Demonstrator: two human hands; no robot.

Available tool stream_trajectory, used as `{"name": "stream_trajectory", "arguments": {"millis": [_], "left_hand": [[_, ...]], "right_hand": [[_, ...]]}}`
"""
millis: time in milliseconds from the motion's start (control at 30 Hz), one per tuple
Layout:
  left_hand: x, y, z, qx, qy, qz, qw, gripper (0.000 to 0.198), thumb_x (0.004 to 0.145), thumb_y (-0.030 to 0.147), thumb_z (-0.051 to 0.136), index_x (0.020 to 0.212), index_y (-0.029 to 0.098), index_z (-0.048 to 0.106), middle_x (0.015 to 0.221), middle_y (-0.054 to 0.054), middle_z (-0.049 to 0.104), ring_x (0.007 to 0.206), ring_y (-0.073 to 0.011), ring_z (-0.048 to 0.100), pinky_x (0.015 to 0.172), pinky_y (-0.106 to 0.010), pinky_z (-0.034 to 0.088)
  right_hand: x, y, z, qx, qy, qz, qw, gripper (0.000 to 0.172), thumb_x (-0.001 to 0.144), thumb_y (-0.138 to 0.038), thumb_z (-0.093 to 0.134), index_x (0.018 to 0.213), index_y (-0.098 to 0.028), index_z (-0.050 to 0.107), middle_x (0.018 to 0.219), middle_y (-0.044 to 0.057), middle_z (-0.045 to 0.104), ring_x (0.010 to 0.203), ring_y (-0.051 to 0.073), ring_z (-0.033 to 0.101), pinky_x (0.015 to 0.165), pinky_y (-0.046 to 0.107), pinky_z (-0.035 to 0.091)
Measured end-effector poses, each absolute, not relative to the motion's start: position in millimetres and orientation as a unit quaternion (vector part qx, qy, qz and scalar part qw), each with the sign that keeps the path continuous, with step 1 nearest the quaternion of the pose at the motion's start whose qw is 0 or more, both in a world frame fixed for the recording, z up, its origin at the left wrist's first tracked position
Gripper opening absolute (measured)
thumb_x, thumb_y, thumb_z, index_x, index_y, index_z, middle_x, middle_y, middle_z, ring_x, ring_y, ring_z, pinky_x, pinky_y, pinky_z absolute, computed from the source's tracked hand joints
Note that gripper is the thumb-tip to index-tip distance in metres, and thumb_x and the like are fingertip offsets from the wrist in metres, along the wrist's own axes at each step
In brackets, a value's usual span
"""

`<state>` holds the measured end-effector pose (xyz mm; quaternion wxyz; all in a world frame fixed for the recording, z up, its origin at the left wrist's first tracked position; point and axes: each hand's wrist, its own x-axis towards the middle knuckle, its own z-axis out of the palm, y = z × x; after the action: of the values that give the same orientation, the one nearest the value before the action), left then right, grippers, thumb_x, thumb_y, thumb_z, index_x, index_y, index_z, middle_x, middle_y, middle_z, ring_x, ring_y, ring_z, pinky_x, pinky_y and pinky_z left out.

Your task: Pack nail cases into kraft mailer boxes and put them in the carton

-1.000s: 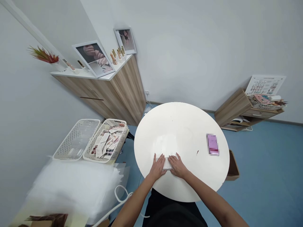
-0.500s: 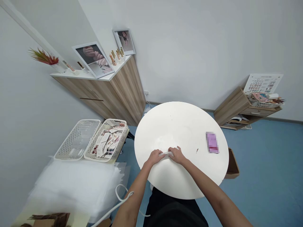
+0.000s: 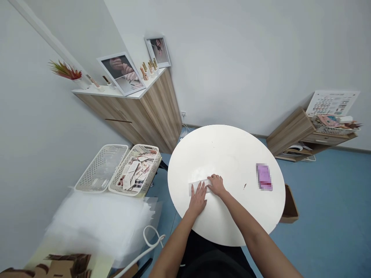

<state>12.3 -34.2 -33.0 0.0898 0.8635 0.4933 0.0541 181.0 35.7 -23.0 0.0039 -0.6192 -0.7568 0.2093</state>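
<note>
A narrow, folded white translucent sheet (image 3: 191, 188) lies flat on the round white table (image 3: 232, 224), close to its near left side. My left hand (image 3: 198, 200) rests on the strip with its fingers spread and pointing away from me. At the strip's right end, my right hand (image 3: 216, 185) grips the edge with bent fingers, the thumb near the left fingertips. Further right on the tabletop is a purple pack (image 3: 264, 177), blurred into blocks.
To the left stand a white basket of printed cards (image 3: 135, 170), another white basket (image 3: 101, 170) with clear plastic pieces, and a stack of white translucent sheets (image 3: 98, 224). A white cable (image 3: 147, 247) loops beside my left arm. A cardboard box (image 3: 290, 206) sits right of the table.
My left hand has gone from pinching the strip's left end to lying spread on top of it. The strip now lies flat on the table. The view has shifted slightly.
</note>
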Motion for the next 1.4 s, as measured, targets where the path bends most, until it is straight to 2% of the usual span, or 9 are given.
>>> {"name": "stream_trajectory", "arguments": {"millis": [167, 400, 567, 733, 833, 1000, 1167, 1267, 1400], "left_hand": [[12.9, -44.9, -48.2, 0.851, 0.514, 0.036, 0.103, 0.077, 0.087, 0.026, 0.045, 0.154, 0.021, 0.006, 0.16, -0.012, 0.018, 0.148, -0.0311, 0.013, 0.112, -0.071, 0.003], [12.4, -41.4, -47.8, 0.85, 0.515, 0.038, 0.108, 0.079, 0.086, 0.027, 0.045, 0.154, 0.025, 0.005, 0.161, -0.011, 0.016, 0.148, -0.0305, 0.013, 0.112, -0.071, 0.0], [12.2, -41.3, -48.0, 0.853, 0.507, 0.045, 0.117, 0.083, 0.083, 0.023, 0.045, 0.154, 0.024, 0.003, 0.161, -0.011, 0.016, 0.148, -0.0322, 0.013, 0.111, -0.071, 0.0], [8.9, -38.4, -47.4, 0.847, 0.507, 0.043, 0.154, 0.086, 0.077, 0.017, 0.045, 0.154, 0.024, 0.007, 0.161, -0.011, 0.016, 0.148, -0.0327, 0.014, 0.11, -0.073, 0.002], [4.8, -33.3, -44.7, 0.829, 0.521, 0.038, 0.199, 0.087, 0.072, 0.006, 0.039, 0.153, 0.026, 0.015, 0.16, -0.006, 0.021, 0.147, -0.0278, 0.019, 0.112, -0.07, 0.01], [-3.5, -21.2, -39.8, 0.778, 0.547, 0.113, 0.287, 0.086, 0.066, -0.001, 0.035, 0.146, 0.03, 0.034, 0.151, -0.001, 0.041, 0.142, -0.021, 0.034, 0.114, -0.059, 0.027], [-18.9, -29.4, -49.2, 0.555, 0.714, 0.29, 0.314, 0.053, 0.081, 0.014, 0.043, 0.134, 0.022, 0.046, 0.143, -0.013, 0.048, 0.137, -0.0277, 0.041, 0.112, -0.054, 0.034], [-26.2, -44.4, -61.5, 0.398, 0.773, 0.312, 0.382, 0.048, 0.086, 0.028, 0.049, 0.133, 0.017, 0.044, 0.13, -0.02, 0.054, 0.121, -0.0325, 0.055, 0.1, -0.054, 0.045], [-21.3, -53.7, -71.5, 0.379, 0.75, 0.329, 0.432, 0.036, 0.089, 0.039, 0.048, 0.116, 0.017, 0.056, 0.098, -0.014, 0.068, 0.087, -0.0268, 0.068, 0.078, -0.047, 0.055]], "right_hand": [[191.5, 7.3, -40.6, -0.721, -0.67, 0.152, 0.093, 0.06, 0.091, -0.048, 0.047, 0.139, -0.013, 0.04, 0.132, 0.021, 0.049, 0.121, 0.035, 0.045, 0.095, 0.044, 0.039], [207.0, -23.9, -66.3, -0.809, -0.539, 0.223, 0.074, 0.064, 0.09, -0.064, 0.032, 0.121, -0.013, 0.056, 0.108, 0.024, 0.062, 0.1, 0.039, 0.06, 0.076, 0.046, 0.045], [189.3, -7.3, -59.0, -0.765, -0.595, 0.227, 0.093, 0.045, 0.092, -0.044, 0.034, 0.112, -0.014, 0.062, 0.091, 0.018, 0.067, 0.08, 0.032, 0.064, 0.073, 0.042, 0.046], [164.5, -9.7, -37.1, -0.718, -0.643, 0.192, 0.186, 0.032, 0.086, -0.022, 0.037, 0.109, -0.018, 0.058, 0.11, 0.014, 0.064, 0.105, 0.029, 0.057, 0.089, 0.041, 0.046], [156.2, -24.2, -29.5, -0.646, -0.706, 0.198, 0.213, 0.029, 0.085, -0.014, 0.035, 0.104, -0.021, 0.056, 0.119, 0.01, 0.061, 0.117, 0.024, 0.05, 0.097, 0.039, 0.044], [157.1, -41.8, -30.2, -0.563, -0.796, 0.173, 0.136, 0.038, 0.081, -0.009, 0.038, 0.114, -0.016, 0.054, 0.141, 0.012, 0.048, 0.135, 0.024, 0.035, 0.11, 0.043, 0.034], [157.5, -37.6, -21.1, -0.53, -0.833, 0.156, 0.029, 0.051, 0.073, -0.011, 0.047, 0.123, -0.013, 0.053, 0.149, 0.015, 0.039, 0.135, 0.029, 0.033, 0.11, 0.049, 0.031], [154.3, -30.7, -8.7, -0.527, -0.836, 0.155, -0.006, 0.048, 0.071, -0.013, 0.052, 0.119, -0.016, 0.055, 0.151, 0.013, 0.038, 0.132, 0.032, 0.036, 0.101, 0.045, 0.04], [150.8, -25.5, 2.2, -0.524, -0.839, 0.145, -0.04, 0.046, 0.072, -0.013, 0.054, 0.118, -0.019, 0.055, 0.151, 0.012, 0.038, 0.129, 0.033, 0.038, 0.093, 0.042, 0.044]]}}
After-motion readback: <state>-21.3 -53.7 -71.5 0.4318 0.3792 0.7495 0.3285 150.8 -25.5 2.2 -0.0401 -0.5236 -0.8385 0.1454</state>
